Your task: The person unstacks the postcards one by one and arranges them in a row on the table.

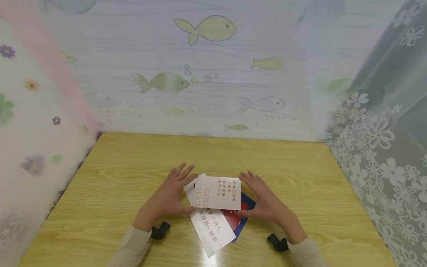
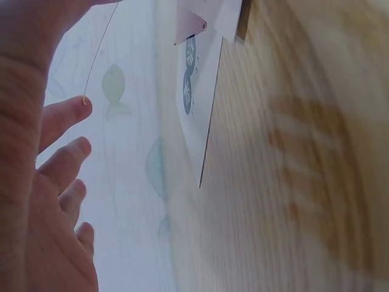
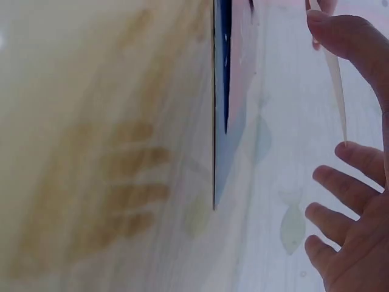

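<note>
A white card (image 1: 220,193) printed "GOOD LUCK" with Chinese text is held up level between both hands, above the other cards. My left hand (image 1: 166,194) holds its left edge between thumb and index finger, and my right hand (image 1: 263,198) holds the right edge the same way. The remaining fingers of each are spread apart. Under it, a second white card (image 1: 214,233) with Chinese writing lies slanted over a blue-and-red card (image 1: 246,207). In the right wrist view the held card (image 3: 336,79) appears almost edge-on, well off the table.
The cards lie on a wood-grain table (image 1: 133,159). Behind it hangs a fish-patterned sheet (image 1: 213,89); a flowered cloth (image 1: 30,141) is at the left and a lace curtain (image 1: 383,148) at the right. Black wrist devices (image 1: 161,230) sit by both cuffs.
</note>
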`<move>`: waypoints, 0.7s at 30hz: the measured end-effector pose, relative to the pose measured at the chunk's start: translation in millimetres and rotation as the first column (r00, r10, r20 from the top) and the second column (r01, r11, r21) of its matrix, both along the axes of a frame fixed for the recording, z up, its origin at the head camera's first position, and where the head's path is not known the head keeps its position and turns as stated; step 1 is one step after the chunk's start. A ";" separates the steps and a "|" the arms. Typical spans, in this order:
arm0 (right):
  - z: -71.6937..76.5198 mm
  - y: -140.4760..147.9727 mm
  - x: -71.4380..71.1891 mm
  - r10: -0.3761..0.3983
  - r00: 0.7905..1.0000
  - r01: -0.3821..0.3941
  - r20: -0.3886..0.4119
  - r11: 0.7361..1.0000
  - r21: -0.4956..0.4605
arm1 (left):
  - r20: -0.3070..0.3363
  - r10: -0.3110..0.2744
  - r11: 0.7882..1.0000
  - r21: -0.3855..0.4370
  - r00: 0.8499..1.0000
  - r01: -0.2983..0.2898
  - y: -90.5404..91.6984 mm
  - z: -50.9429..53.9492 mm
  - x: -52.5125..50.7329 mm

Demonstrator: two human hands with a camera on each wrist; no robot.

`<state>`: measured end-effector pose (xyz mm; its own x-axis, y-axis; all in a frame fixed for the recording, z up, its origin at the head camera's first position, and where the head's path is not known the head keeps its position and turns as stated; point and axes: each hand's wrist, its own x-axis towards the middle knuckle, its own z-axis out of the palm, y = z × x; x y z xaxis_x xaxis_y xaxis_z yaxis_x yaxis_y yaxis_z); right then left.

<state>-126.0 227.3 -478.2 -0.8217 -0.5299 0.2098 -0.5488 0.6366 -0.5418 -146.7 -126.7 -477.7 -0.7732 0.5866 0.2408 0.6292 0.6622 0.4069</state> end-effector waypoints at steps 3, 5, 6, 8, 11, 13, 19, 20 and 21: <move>-1.7 2.5 -8.2 0.000 1.000 0.000 0.014 1.000 -0.002 | -0.031 -0.001 1.000 -0.021 1.000 0.000 1.9 -2.1 -6.4; -3.6 4.1 -14.6 -0.005 0.999 0.005 0.032 1.000 -0.011 | -0.032 -0.004 1.000 -0.015 0.999 0.003 3.6 -4.4 -12.0; -4.9 5.2 -18.0 -0.007 0.999 0.007 0.038 1.000 -0.015 | -0.028 -0.004 1.000 -0.013 1.000 0.003 4.8 -5.8 -15.0; -7.6 7.6 -25.2 0.001 0.999 0.000 0.040 1.000 -0.026 | 0.004 -0.004 1.000 -0.005 1.000 0.005 7.5 -8.5 -21.2; -11.7 12.0 -36.5 0.010 0.999 -0.008 0.033 0.999 -0.037 | 0.071 -0.005 1.000 0.003 0.997 0.005 12.7 -11.8 -30.4; -13.1 14.7 -44.0 0.008 0.999 -0.007 0.031 0.999 -0.035 | 0.111 -0.007 1.000 -0.004 0.994 0.007 16.0 -12.8 -37.3; -13.3 18.1 -66.0 -0.020 0.999 0.022 0.048 0.999 -0.035 | 0.123 -0.025 0.999 -0.020 0.992 0.027 22.5 -15.7 -64.5; -13.7 18.4 -69.5 -0.023 0.998 0.026 0.058 0.999 -0.040 | 0.124 -0.028 0.999 -0.019 0.992 0.030 22.9 -16.4 -69.3; -14.3 18.6 -73.0 -0.026 0.998 0.029 0.066 0.999 -0.044 | 0.127 -0.029 0.999 -0.018 0.991 0.031 23.2 -17.3 -74.1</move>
<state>-198.9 245.9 -492.5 -0.8486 -0.4981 0.1783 -0.4940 0.6255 -0.6039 -220.8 -103.5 -495.0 -0.7786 0.6140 0.1295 0.5931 0.6527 0.4714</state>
